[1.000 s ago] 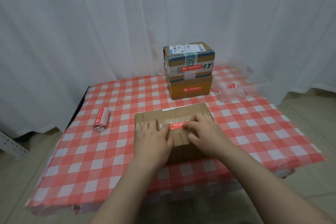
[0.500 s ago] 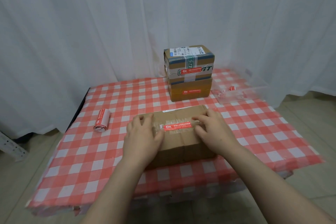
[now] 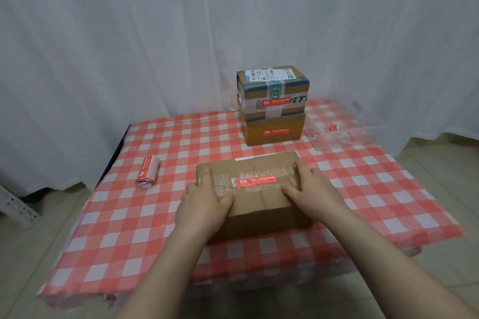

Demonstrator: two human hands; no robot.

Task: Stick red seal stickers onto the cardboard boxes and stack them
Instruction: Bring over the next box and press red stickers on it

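Observation:
A brown cardboard box (image 3: 259,199) lies on the checked tablecloth in front of me, with a red seal sticker (image 3: 256,180) flat across its taped top seam. My left hand (image 3: 204,202) grips the box's left end, thumb on top. My right hand (image 3: 315,195) grips its right end the same way. Behind it, at the table's far side, two boxes stand stacked: a lower plain box (image 3: 274,131) and an upper box (image 3: 273,90) with green tape, each with a red sticker on its front.
A roll of red stickers (image 3: 147,171) lies at the left of the red-and-white checked table (image 3: 155,228). A clear plastic tray (image 3: 344,136) with sticker scraps sits at the far right. White curtains hang behind the table.
Both hands left the sticker they were pressing and slid outward to the two ends of the box. The sticker now shows in full on top.

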